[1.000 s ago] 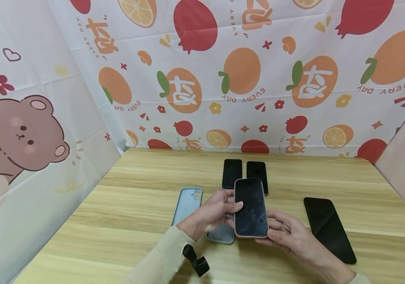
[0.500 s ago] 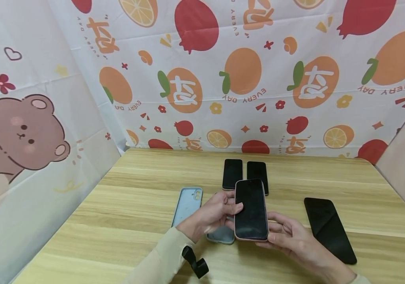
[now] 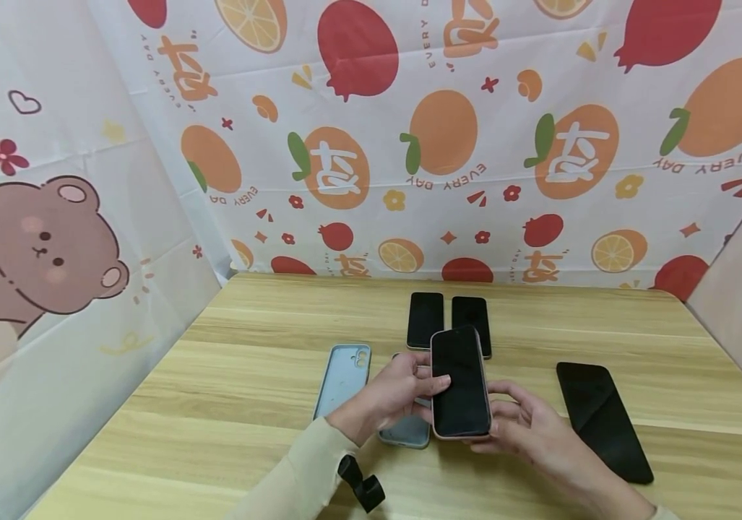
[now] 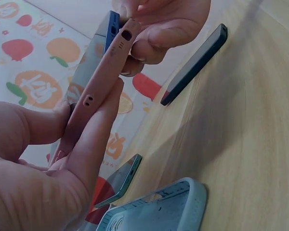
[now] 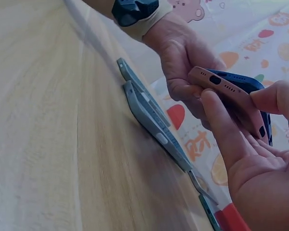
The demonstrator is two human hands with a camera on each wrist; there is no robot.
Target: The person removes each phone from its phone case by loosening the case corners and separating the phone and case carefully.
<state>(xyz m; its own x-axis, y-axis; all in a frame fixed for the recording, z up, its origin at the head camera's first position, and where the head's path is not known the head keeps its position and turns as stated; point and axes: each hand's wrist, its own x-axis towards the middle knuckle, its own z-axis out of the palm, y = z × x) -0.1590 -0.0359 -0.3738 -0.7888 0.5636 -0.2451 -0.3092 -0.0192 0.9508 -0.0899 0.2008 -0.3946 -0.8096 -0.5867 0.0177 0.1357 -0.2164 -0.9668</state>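
A dark-screened phone (image 3: 462,390) is held above the table in a pink phone case (image 4: 94,86). One blue end of the phone (image 5: 243,79) stands out of the case's rim at the charging-port end. My left hand (image 3: 397,390) grips the long side, thumb on the screen and fingers beneath. At the near right corner my right hand (image 3: 529,426) pinches the case (image 5: 231,96), its thumb at the edge and fingers under it. Below the left hand lies a grey-blue phone case (image 3: 406,431), partly hidden. A light blue case (image 3: 344,372) lies left of it, inner side up.
Two phones lie side by side behind the hands, the left one (image 3: 425,319) and the right one (image 3: 472,318), the latter partly covered. A larger black phone (image 3: 605,422) lies to the right on the wooden table (image 3: 201,426). A fruit-print cloth (image 3: 371,180) hangs behind.
The held phone and case have tilted slightly. My left thumb reaches a little farther over the screen, and my right thumb has shifted slightly at the corner. The things on the table have not moved.
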